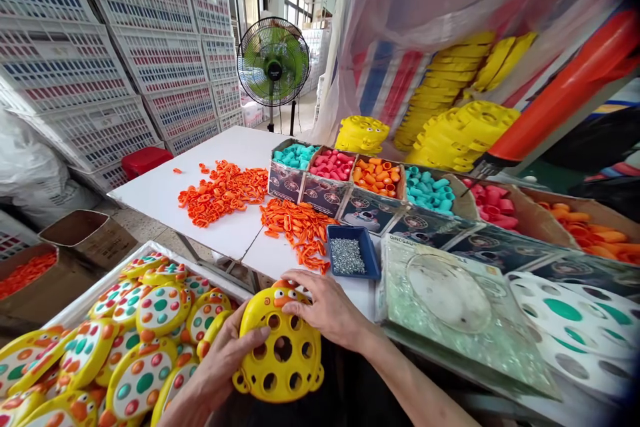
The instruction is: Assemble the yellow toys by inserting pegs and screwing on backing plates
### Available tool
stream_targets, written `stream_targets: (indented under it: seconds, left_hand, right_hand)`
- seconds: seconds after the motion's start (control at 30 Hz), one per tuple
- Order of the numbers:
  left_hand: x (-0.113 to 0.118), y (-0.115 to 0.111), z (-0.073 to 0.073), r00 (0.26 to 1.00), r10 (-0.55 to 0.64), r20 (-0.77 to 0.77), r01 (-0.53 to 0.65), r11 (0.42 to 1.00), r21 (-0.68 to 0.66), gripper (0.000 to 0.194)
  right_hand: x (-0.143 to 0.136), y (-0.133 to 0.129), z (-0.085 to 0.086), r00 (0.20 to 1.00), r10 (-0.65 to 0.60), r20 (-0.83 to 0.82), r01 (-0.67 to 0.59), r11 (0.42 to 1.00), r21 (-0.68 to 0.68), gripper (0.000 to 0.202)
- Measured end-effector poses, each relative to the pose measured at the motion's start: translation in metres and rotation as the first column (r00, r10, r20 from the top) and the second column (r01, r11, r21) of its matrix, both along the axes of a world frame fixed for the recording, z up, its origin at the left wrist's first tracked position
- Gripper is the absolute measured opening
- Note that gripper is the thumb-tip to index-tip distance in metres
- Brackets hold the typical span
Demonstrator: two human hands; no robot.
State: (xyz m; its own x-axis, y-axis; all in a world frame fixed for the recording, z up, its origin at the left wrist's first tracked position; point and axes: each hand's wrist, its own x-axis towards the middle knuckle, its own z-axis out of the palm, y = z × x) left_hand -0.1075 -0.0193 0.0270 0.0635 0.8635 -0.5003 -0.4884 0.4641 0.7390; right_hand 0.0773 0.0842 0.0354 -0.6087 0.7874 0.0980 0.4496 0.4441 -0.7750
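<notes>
A yellow plastic shell [281,377] with round holes and an orange beak and eyes at its top is held over my lap. My left hand [227,353] grips its left side, thumb across the front. My right hand [325,307] holds the top beside the beak, with fingers over the upper edge. Just beyond the hands, orange plastic pieces [300,230] lie in a pile on the white table [155,193], beside a blue tray [374,260] of small metal screws [347,255]. A second orange pile [220,190] lies farther left.
Finished-looking yellow toys [143,380] fill a white crate at the left. Boxes of teal, pink and orange pieces [377,177] line the table's back. A clear-wrapped board [460,307] and white perforated panels [565,320] lie right. A fan [274,70] stands behind.
</notes>
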Motion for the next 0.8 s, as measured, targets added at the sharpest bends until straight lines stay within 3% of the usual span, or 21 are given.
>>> stream_targets:
  seconds: [0.1,0.2,0.5,0.8]
  left_hand:
    - [-0.003,-0.003,-0.001,0.998,-0.058,-0.002,0.058,0.998,0.032,0.071]
    - [-0.005,-0.005,0.0,0.996,-0.088,-0.024,0.089,0.995,0.055,0.076]
    - [0.002,0.0,0.014,0.998,-0.048,-0.043,0.047,0.999,-0.011,0.067]
    - [0.004,0.0,0.021,0.999,-0.018,-0.03,0.019,0.999,0.03,0.067]
  right_hand:
    - [0.004,0.007,0.002,0.997,0.061,-0.038,-0.067,0.98,-0.186,0.039]
    - [0.007,0.009,0.0,0.994,0.068,-0.08,-0.086,0.967,-0.24,0.054]
    - [0.008,-0.01,0.0,0.995,0.089,-0.038,-0.084,0.989,0.122,0.03]
    - [0.006,-0.022,-0.009,0.987,-0.012,-0.162,0.056,0.962,0.266,0.03]
